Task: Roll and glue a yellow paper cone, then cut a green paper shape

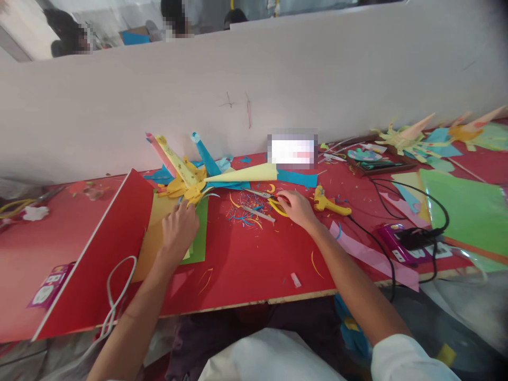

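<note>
My left hand (180, 227) reaches over the sheets at the left, its fingers bent and closed at the edge of a yellow paper cutout (194, 193). My right hand (296, 206) has its fingers closed at the yellow handles of a pair of scissors (279, 207), which lie with the blades pointing left. Between the hands are thin blue and yellow paper shreds (248, 211) and a slim grey strip-like tool (259, 214). A pale yellow paper cone (244, 173) lies just behind them. A blue paper cone (206, 154) and a patterned yellow cone (177, 159) stand tilted behind my left hand.
A yellow glue gun (331, 203) lies right of my right hand, its black cord running to a purple power box (405, 243). Green sheets (464, 206) and a tray (381, 164) are farther right. A red divider (115, 233) stands at the left, and a white wall (198, 84) rises behind.
</note>
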A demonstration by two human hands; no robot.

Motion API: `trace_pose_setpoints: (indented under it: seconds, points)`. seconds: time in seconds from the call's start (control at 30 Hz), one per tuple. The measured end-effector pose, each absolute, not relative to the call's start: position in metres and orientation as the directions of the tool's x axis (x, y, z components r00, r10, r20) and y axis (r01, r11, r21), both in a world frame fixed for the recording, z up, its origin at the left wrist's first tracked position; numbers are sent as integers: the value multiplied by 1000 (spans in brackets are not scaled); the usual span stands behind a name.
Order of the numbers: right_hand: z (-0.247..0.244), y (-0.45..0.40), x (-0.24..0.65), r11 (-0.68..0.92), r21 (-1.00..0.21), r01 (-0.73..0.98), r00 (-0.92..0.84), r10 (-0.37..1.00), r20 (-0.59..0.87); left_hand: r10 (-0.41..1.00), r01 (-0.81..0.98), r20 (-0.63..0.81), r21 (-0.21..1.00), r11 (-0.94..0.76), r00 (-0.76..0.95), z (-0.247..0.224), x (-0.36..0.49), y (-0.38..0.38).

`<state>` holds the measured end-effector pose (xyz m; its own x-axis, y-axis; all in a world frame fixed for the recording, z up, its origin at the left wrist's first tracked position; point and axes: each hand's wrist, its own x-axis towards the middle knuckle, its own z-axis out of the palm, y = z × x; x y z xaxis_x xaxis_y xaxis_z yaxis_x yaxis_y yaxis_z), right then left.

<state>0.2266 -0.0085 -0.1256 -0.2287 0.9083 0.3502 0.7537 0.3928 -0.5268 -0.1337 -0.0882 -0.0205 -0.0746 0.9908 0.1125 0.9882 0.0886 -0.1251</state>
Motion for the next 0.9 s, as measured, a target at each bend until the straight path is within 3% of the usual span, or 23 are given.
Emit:
trace_pose_setpoints:
  seconds: [0.33,0.47,0.9]
  points:
    - [-127,-9,228,392,-524,756,-233,909,345,944,990,329,-130,48,-3,17,-143,-91]
    - [-126,-8,227,397,-527,751,-240,908,343,946,985,323,-168,44,12,36,-134,-97]
    - [-130,-8,224,379,-544,749,-210,914,347,955,994,286,-95,-51,76,74,-96,-122]
